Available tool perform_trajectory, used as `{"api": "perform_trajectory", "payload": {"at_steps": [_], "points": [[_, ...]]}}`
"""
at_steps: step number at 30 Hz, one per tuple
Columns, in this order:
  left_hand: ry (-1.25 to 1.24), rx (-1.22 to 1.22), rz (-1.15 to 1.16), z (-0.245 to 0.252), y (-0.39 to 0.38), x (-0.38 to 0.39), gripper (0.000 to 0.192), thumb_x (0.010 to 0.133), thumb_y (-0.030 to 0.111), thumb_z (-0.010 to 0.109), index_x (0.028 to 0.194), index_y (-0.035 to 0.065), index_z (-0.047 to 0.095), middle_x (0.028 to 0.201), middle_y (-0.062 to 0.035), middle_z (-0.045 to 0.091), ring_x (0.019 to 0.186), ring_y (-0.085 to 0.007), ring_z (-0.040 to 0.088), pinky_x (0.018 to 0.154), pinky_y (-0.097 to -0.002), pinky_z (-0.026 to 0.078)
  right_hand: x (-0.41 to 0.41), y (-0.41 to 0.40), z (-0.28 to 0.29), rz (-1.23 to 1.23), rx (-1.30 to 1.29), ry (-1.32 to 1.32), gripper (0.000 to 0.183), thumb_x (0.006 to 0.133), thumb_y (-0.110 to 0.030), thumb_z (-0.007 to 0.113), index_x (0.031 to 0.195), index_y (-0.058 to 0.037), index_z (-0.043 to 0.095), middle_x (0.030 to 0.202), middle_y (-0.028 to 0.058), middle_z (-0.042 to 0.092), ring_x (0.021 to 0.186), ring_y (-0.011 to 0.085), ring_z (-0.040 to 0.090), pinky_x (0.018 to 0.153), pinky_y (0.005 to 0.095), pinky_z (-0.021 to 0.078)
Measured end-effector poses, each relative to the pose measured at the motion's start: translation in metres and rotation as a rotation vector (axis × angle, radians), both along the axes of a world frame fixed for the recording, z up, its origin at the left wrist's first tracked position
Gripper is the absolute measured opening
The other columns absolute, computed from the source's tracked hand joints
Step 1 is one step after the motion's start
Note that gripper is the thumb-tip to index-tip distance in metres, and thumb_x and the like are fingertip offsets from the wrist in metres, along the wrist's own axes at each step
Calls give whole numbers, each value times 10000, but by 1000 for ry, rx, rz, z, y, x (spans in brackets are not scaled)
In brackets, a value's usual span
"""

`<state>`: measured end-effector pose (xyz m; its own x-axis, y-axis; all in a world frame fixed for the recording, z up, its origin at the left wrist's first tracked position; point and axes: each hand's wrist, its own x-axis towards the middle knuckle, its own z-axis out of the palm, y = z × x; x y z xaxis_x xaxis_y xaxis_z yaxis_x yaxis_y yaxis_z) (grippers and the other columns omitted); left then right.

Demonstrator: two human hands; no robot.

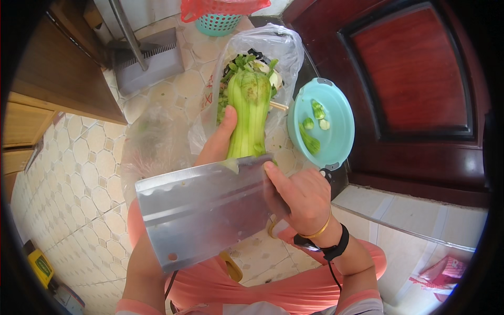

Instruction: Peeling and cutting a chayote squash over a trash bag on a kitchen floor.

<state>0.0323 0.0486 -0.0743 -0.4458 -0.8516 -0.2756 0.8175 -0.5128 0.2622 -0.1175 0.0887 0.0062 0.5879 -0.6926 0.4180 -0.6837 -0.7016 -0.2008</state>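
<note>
My right hand [301,197] grips a wide metal cleaver [208,212] at its right end, with the index finger along the blade. The blade's edge meets the near end of a bunch of green leafy-stalk vegetable, probably celtuce or mustard stem [250,118]. My left hand [220,138] holds this vegetable from its left side; the cleaver hides part of that hand. Behind the vegetable, an open clear plastic bag [289,39] holds green leaves and scraps. To the right, a light-blue plastic basin [338,118] contains several green vegetable pieces [310,139].
A grey dustpan [161,73] with a metal pole stands at the upper left beside a wooden cabinet [59,75]. A teal basket [218,25] with a red bag is at the top. A dark red door [413,71] rises at the right. Tiled floor [90,169] lies below.
</note>
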Motion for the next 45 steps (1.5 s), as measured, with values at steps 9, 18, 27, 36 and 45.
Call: {"api": "perform_trajectory", "payload": {"at_steps": [9,18,27,36,45], "points": [[51,-44,22,-2,2,-5,534,851,557,431,1070,80,528,856,-52,587,741,-137,573,639,-274,474,-11,-6,-7,-37,-33,19,468,587,71,671,1036,-43,605,528,-2,409,436,154,418,444,270,318],[170,-33,-18,-13,-6,1,652,838,601,383,1197,58,421,958,-91,525,857,-185,508,736,-313,452,-7,-4,-9,-142,194,-159,387,633,84,658,998,-40,626,593,22,525,490,136,490,469,239,358],[-23,-75,6,1,0,-4,413,898,318,456,1153,-7,459,1040,-98,554,930,-172,551,813,-303,461,-8,-4,5,-343,589,-453,398,705,87,541,1072,-59,590,821,104,626,559,151,536,551,232,437],[-130,24,-17,1,-8,3,408,906,355,420,1153,38,488,1026,-86,581,914,-187,576,803,-319,476,-18,-16,10,-395,777,-518,133,767,13,603,892,-15,566,680,51,567,521,77,486,488,208,385],[-14,9,-97,1,-19,9,408,918,387,392,1102,42,510,973,-101,601,841,-219,596,760,-375,488,-12,-32,18,-390,640,-587,144,795,-32,625,920,-12,555,623,-14,521,524,48,446,488,198,378]]}}
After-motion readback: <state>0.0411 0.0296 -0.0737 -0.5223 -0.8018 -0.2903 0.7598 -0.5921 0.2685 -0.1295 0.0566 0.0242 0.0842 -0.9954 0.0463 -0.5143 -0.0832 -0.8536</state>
